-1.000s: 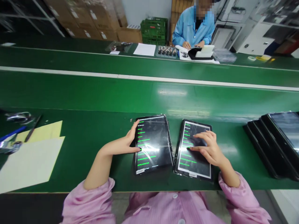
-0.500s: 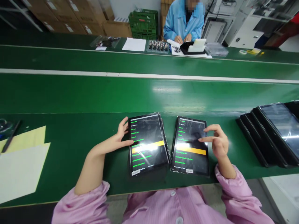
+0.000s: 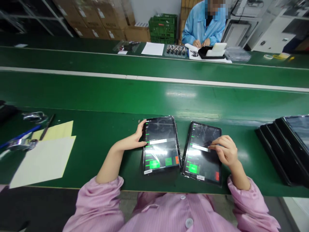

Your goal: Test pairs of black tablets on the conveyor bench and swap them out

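Two black tablets lie side by side on the green bench in front of me, both lit. The left tablet (image 3: 161, 145) shows a white bar and green and red boxes. My left hand (image 3: 135, 139) rests at its left edge, thumb on the screen and fingers curled round the rim. The right tablet (image 3: 203, 153) shows the same kind of screen. My right hand (image 3: 224, 149) hovers over its right half with fingers bent and the forefinger tip touching the white bar. Both tablets are wrapped in shiny film.
A row of dark tablets (image 3: 285, 148) leans stacked at the right. Yellow and white paper sheets (image 3: 45, 154) with pens and a clip lie at the left. Beyond the green conveyor belt (image 3: 154, 96), a person in a blue coat (image 3: 205, 27) works at a tray of parts.
Both screens changed from a menu list with an orange highlighted row to a white bar with green and red boxes. My right forefinger came down onto the right tablet; my left hand stayed at its edge.
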The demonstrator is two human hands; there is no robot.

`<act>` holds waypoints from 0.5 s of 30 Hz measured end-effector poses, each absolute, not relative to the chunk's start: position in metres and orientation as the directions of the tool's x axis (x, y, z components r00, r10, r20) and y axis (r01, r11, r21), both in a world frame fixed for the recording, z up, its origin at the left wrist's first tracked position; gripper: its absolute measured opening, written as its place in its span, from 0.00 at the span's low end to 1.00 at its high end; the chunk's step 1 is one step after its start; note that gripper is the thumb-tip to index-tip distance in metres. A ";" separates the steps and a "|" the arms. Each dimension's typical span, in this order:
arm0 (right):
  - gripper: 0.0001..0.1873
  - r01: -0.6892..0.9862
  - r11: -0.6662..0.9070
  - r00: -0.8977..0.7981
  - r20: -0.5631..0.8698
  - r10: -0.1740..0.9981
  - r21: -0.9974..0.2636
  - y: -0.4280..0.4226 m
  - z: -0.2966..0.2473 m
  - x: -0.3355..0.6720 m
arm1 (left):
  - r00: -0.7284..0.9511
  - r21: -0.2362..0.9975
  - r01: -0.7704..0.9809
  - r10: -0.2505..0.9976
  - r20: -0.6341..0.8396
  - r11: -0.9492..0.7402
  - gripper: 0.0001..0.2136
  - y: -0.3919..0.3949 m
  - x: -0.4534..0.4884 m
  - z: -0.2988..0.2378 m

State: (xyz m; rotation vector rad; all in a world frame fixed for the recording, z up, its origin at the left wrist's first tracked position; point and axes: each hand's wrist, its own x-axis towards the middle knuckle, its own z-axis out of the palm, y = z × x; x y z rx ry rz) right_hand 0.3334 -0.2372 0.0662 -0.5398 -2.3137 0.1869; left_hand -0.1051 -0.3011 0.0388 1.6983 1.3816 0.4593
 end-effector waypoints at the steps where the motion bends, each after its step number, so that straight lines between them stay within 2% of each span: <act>1: 0.19 0.323 0.905 -0.641 0.639 0.425 -0.278 -0.237 0.067 0.333 | 0.311 0.792 0.610 0.920 -0.238 -0.001 0.52 -0.301 -0.104 0.039; 6: 0.22 0.370 0.892 -0.673 0.586 0.451 -0.260 -0.237 0.062 0.332 | 0.262 0.752 0.658 0.930 -0.257 0.022 0.49 -0.303 -0.099 0.040; 11: 0.25 0.408 0.882 -0.743 0.476 0.470 -0.234 -0.238 0.056 0.326 | 0.140 0.804 0.576 0.951 -0.276 0.149 0.43 -0.292 -0.100 0.034; 13: 0.26 0.408 0.887 -0.770 0.439 0.462 -0.219 -0.237 0.054 0.324 | -0.002 0.754 0.625 0.967 -0.256 0.201 0.39 -0.280 -0.096 0.036; 15: 0.26 0.412 0.885 -0.777 0.423 0.466 -0.219 -0.233 0.052 0.325 | -0.128 0.628 0.748 0.975 -0.181 0.215 0.36 -0.266 -0.086 0.044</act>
